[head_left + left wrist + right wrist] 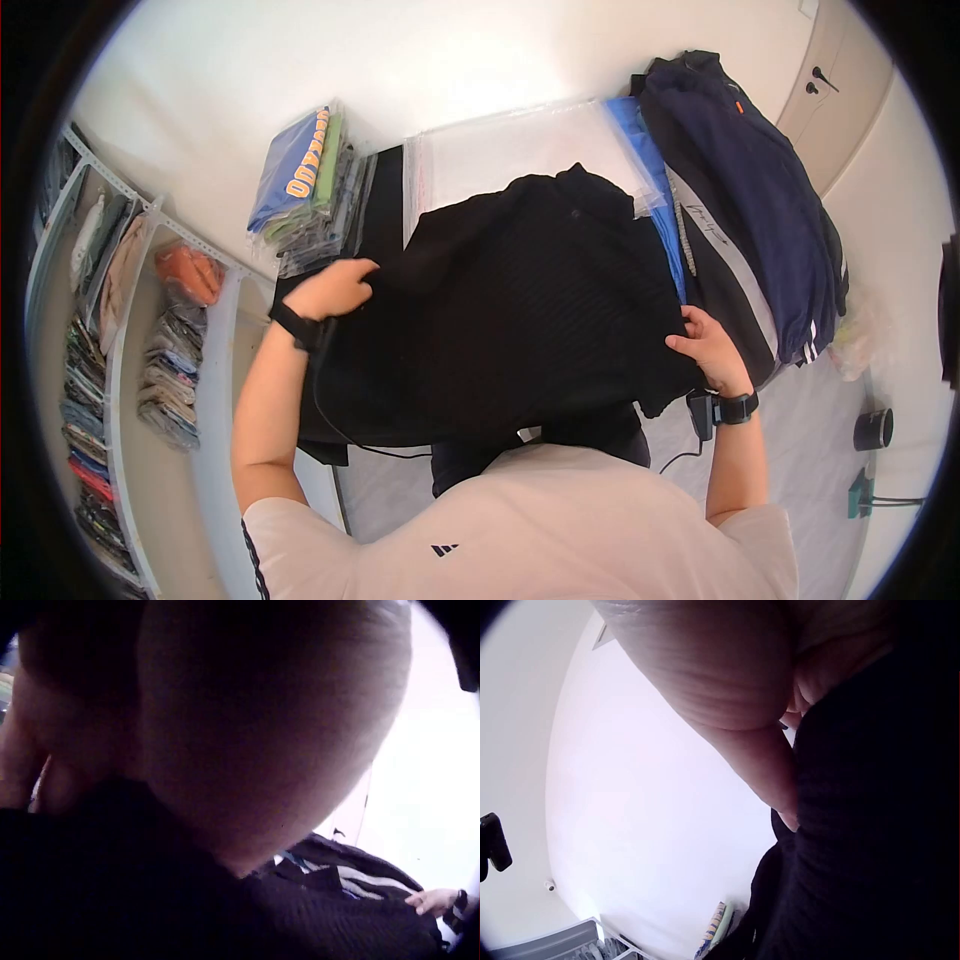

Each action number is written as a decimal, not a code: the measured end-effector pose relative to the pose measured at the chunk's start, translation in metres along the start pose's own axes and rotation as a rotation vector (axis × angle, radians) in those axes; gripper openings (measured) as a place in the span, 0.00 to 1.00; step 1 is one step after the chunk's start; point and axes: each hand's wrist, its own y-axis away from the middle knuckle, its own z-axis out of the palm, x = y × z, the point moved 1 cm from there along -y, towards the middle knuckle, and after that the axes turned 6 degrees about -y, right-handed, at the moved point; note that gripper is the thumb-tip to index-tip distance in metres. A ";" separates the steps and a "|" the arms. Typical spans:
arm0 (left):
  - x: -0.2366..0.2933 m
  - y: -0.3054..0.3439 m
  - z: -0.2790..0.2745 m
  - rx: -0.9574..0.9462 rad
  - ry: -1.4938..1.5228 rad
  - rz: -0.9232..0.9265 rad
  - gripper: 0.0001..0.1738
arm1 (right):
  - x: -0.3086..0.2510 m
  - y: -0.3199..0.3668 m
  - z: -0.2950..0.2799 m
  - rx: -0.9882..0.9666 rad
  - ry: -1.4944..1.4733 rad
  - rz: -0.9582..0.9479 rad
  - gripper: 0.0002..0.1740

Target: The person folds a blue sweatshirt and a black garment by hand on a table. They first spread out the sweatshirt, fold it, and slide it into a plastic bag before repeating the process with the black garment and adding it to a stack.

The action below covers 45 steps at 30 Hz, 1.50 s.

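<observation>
A black garment point(520, 290) spreads across the table in front of me, its collar end pointing away toward the wall. At its right edge my right hand point(712, 350) pinches the cloth, with the thumb point(776, 791) on one face and the other fingers partly hidden behind. My left hand point(335, 290) holds the dark cloth at the left side, fingers curled; in the left wrist view the hand's underside fills much of the picture above the black fabric point(90, 877). Both wrists wear black straps.
Clear plastic bags point(510, 145) lie beyond the garment. Bagged folded clothes point(300, 180) are stacked at back left. A pile of dark jackets point(740, 190) sits on the right. Shelves point(130, 330) of bagged clothes line the left; a dark cup-shaped object point(873, 429) is at far right.
</observation>
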 end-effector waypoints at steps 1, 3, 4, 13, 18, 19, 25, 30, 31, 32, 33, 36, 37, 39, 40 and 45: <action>0.009 -0.003 -0.021 -0.127 0.139 -0.098 0.23 | -0.002 0.001 0.000 0.001 0.004 -0.003 0.36; -0.017 -0.019 -0.043 -0.026 0.504 0.093 0.17 | -0.004 0.002 0.001 -0.018 0.033 -0.005 0.35; -0.009 -0.018 -0.055 0.310 0.756 -0.028 0.16 | 0.000 0.000 -0.001 -0.024 0.040 -0.002 0.35; -0.011 0.053 -0.015 0.758 0.583 -0.214 0.19 | 0.003 -0.001 0.002 -0.107 -0.083 -0.046 0.34; -0.051 0.103 0.079 0.389 0.402 -0.555 0.35 | 0.001 -0.001 0.007 -0.122 -0.073 -0.063 0.27; -0.050 0.108 0.089 0.385 0.424 -0.576 0.38 | 0.000 -0.001 0.008 -0.117 -0.067 -0.061 0.23; -0.047 0.094 0.115 0.505 0.150 -0.476 0.37 | 0.000 -0.001 0.010 0.060 0.105 -0.162 0.11; -0.024 0.094 0.064 0.442 0.820 -0.486 0.18 | -0.041 0.021 0.017 -0.176 0.546 0.005 0.13; -0.025 0.096 0.051 0.520 0.922 -0.476 0.10 | -0.047 0.023 0.018 -0.309 0.616 0.040 0.12; -0.041 0.095 0.047 0.535 0.934 -0.456 0.11 | -0.050 0.023 0.018 -0.399 0.629 0.089 0.10; -0.064 0.096 0.043 0.549 0.944 -0.438 0.12 | -0.059 0.022 0.020 -0.392 0.633 0.081 0.10; -0.112 0.092 0.055 0.684 0.862 -0.583 0.21 | -0.086 0.000 0.023 -0.696 0.773 -0.001 0.14; -0.113 0.088 0.062 0.693 0.861 -0.576 0.21 | -0.103 -0.009 0.028 -0.641 0.767 -0.041 0.14; -0.114 0.088 0.078 0.619 0.924 -0.717 0.32 | -0.124 -0.042 0.039 -0.438 0.648 0.023 0.09; -0.112 0.091 0.085 0.569 0.941 -0.721 0.34 | -0.124 -0.065 0.044 -0.375 0.659 -0.080 0.13; -0.106 0.104 0.113 0.581 0.962 -0.723 0.27 | -0.113 -0.185 0.076 -0.233 0.867 -0.377 0.29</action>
